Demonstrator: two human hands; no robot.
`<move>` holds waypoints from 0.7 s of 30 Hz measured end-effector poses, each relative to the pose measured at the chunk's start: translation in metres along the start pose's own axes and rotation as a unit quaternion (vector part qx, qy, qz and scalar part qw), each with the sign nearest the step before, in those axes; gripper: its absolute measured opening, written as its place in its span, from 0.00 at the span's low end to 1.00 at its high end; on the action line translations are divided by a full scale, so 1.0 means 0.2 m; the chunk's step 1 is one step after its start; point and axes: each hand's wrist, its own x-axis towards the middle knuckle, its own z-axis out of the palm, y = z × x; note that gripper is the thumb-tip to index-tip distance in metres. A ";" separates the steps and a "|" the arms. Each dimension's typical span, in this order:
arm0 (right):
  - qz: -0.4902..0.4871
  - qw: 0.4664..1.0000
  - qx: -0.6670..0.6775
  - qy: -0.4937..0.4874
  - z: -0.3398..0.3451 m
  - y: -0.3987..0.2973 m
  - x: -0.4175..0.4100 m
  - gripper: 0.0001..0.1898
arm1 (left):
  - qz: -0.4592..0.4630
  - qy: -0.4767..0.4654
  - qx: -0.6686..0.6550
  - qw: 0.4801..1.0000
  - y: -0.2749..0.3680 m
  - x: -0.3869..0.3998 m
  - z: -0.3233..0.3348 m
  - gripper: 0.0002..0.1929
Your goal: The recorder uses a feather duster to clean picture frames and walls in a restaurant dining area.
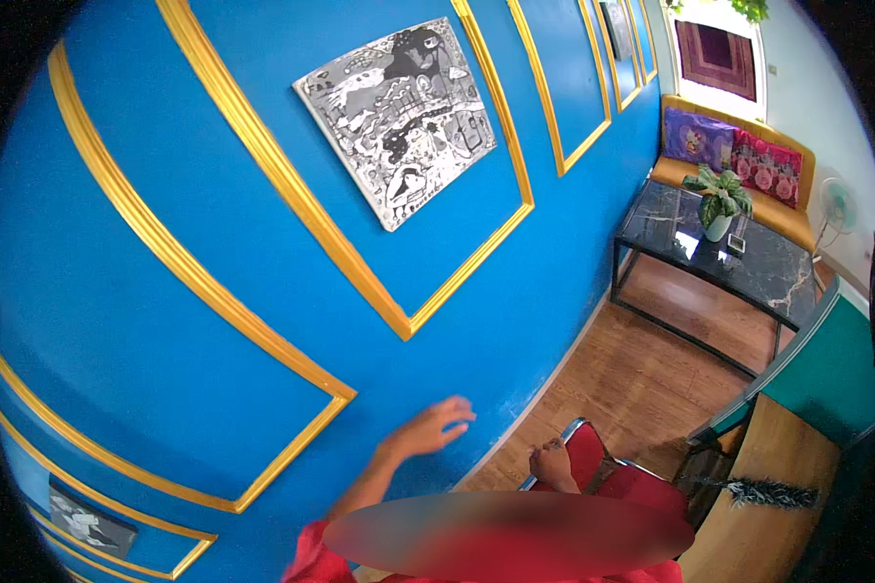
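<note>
My left hand (430, 428) is raised at the lower middle of the view, near the blue wall (474, 291). Its fingers are apart and it holds nothing. Fingers curled, my right hand (552, 466) is over the edge of a red padded chair (587, 452) with a chrome frame. Whether it grips the chair frame or a small thing is hard to make out. On the wall above hangs a black-and-white painting (415, 116), tilted in the view, inside a gold moulding frame (284, 175).
A dark fluffy duster (773, 493) lies on a wooden desk (736, 539) beside a green partition (817, 372). Farther off, a black marble-topped table (656, 218) bears a potted plant (718, 197). Behind it are a yellow sofa (780, 208) and a standing fan (838, 204).
</note>
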 end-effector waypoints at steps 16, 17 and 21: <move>0.039 0.988 -0.063 -0.137 -0.02 0.03 -0.01 0.04 | -0.141 0.061 -0.268 0.951 -0.15 0.02 0.24 0.10; 0.054 0.987 -0.069 -0.136 -0.03 0.02 -0.03 0.04 | -0.112 0.044 -0.271 0.955 -0.14 0.07 0.25 0.10; 0.086 0.986 -0.124 -0.062 -0.07 0.00 -0.13 0.05 | -0.050 -0.012 -0.293 0.955 -0.18 0.16 0.31 0.09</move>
